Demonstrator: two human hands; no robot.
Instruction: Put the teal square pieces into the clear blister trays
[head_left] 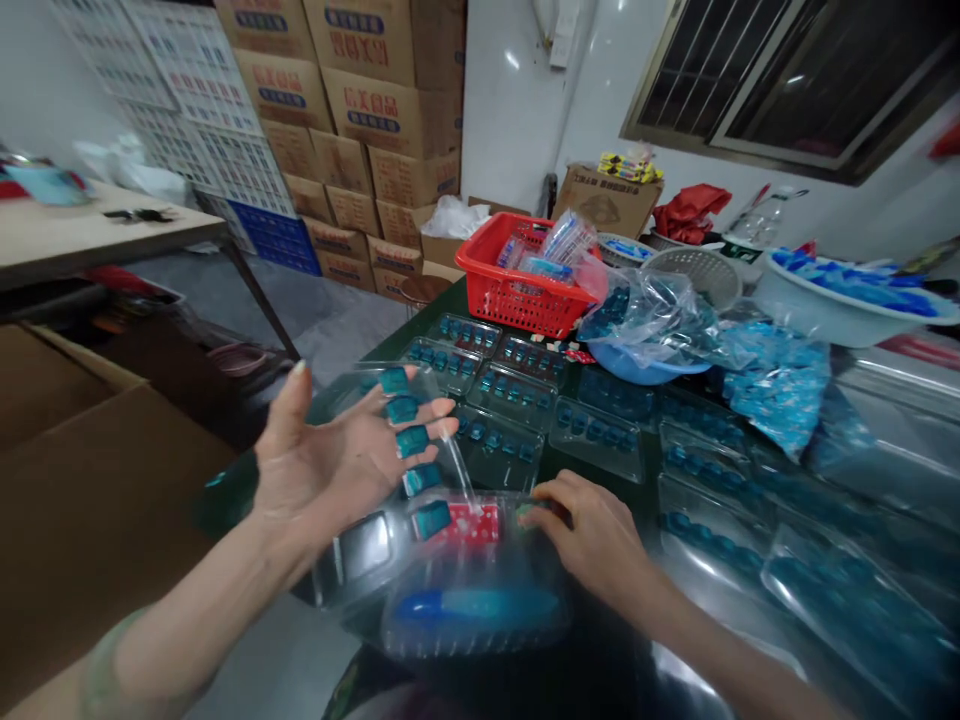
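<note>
A clear plastic tray (pixel 360 545) is tilted in front of me, with a row of teal glossy pieces (pixel 412 440) along it. My left hand (pixel 337 455) is palm up with its fingers spread, seen by the teal pieces; whether it touches the tray is unclear. My right hand (pixel 589 520) pinches at the tray's right edge, beside a small greenish bit. A red spotted piece (pixel 474 522) shows through the plastic between the hands. Lower down, a long blue shape (pixel 480 605) lies under clear plastic, blurred.
Several clear trays with teal pieces (pixel 514 385) cover the dark table. Behind them stand a red basket (pixel 525 303), a blue bowl under plastic bags (pixel 649 368) and a pale basin of blue items (pixel 832 310). A cardboard box (pixel 105 440) is at left.
</note>
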